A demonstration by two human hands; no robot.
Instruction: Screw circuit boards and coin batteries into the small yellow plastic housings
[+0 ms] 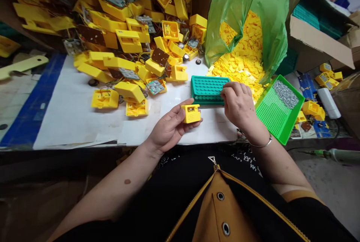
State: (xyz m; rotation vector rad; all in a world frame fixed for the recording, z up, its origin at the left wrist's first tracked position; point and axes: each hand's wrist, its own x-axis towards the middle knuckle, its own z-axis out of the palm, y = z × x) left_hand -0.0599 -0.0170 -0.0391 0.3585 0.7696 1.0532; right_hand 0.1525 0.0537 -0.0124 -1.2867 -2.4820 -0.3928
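My left hand [169, 126] is closed around a small yellow plastic casing [192, 116], with the thumb on its left side and fingers beneath. A cut-out with a bit of metal inside and a patch of small holes show on the casing. Just beyond it lies a teal ridged tray [209, 87], its top covered in rows of small recesses. At the right end of that tray, my right hand [240, 103] points down with its fingers pinched together. Whatever is between those fingertips is hidden.
Yellow casings with circuit boards and wires [120, 62] are heaped at the left and back. A green bag [270, 13] spills small yellow pieces [239, 62] behind the tray. To the right sits a green basket [275, 122] holding small silvery parts. The table's front edge is near me.
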